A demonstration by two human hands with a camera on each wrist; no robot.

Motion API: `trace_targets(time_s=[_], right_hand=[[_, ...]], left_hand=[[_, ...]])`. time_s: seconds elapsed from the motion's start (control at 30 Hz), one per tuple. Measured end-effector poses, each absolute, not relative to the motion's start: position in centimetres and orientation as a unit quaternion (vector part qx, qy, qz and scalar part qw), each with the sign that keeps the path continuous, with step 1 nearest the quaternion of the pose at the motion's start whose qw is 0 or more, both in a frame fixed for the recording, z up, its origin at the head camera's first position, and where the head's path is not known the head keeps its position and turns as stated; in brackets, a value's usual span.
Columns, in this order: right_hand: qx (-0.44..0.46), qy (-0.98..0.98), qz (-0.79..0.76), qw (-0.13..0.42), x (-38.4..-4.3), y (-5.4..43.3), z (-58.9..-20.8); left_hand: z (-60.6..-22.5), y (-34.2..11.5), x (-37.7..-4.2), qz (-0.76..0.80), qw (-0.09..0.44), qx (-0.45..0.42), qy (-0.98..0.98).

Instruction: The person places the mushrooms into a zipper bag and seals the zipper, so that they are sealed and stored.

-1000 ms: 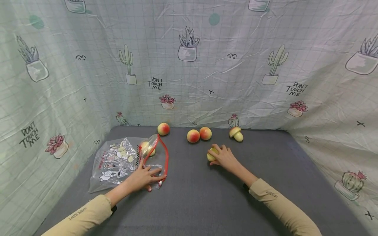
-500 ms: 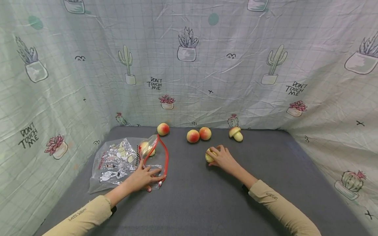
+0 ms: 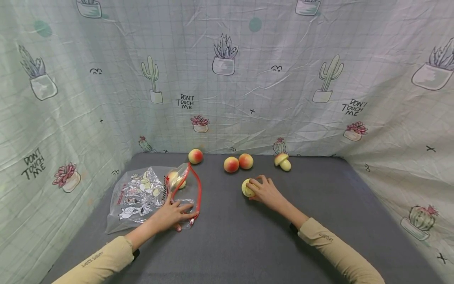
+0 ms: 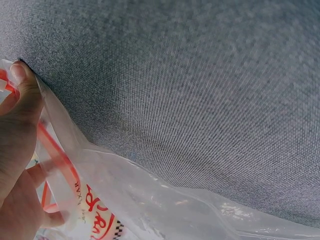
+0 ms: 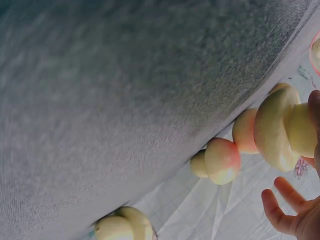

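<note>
My right hand (image 3: pixel 267 194) pinches a toy mushroom (image 3: pixel 245 188) low over the table. In the right wrist view its pale cap (image 5: pixel 272 129) points away from the fingers, which are at the stem (image 5: pixel 300 130). My left hand (image 3: pixel 169 215) holds the mouth edge of a clear zip bag (image 3: pixel 120 209) lying flat on the left. In the left wrist view the thumb (image 4: pixel 18 73) is at the plastic edge near the red zip strip (image 4: pixel 59 152). Through the bag's mouth shows a yellow-and-red rounded thing (image 3: pixel 173 178), partly covered by plastic.
Behind the bag lies a peach (image 3: pixel 195 156). Two more peaches, a left one (image 3: pixel 231 164) and a right one (image 3: pixel 246 161), sit side by side at the back. Another toy mushroom (image 3: pixel 283 162) lies to their right. A printed curtain (image 3: pixel 255 86) walls the dark table (image 3: pixel 227 244).
My right hand has shifted slightly left with the mushroom, turning it so its cap faces left. The left hand and the bag stay put.
</note>
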State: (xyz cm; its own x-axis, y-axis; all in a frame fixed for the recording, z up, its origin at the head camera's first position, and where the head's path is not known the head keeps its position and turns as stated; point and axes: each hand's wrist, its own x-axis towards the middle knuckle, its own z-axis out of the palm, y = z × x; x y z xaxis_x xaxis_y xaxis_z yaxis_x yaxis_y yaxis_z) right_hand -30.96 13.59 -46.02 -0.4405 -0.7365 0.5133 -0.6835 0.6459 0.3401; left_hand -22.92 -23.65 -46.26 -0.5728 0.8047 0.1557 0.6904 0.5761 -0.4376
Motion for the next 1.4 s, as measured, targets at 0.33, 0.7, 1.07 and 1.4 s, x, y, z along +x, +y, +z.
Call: trace_targets(time_s=[0.33, 0.7, 1.07, 1.4], right_hand=[[0.444, -0.831, -0.033, 0.335, -30.6, 13.2, -45.9], [0.459, -0.823, 0.002, 0.334, -30.4, 12.5, -45.8], [0.475, -0.818, 0.040, 0.321, -30.5, 11.7, -45.7], [0.489, -0.814, 0.063, 0.307, -30.5, 11.1, -45.6]], left_hand=[[-46.4, -23.7, -22.9, 0.171, 0.181, -0.429, -0.868], [-46.5, -23.6, -23.0, 0.164, 0.167, -0.426, -0.874], [-46.5, -23.6, -23.0, 0.177, 0.169, -0.421, -0.873], [-47.4, -24.3, -23.5, 0.151, 0.221, -0.448, -0.853]])
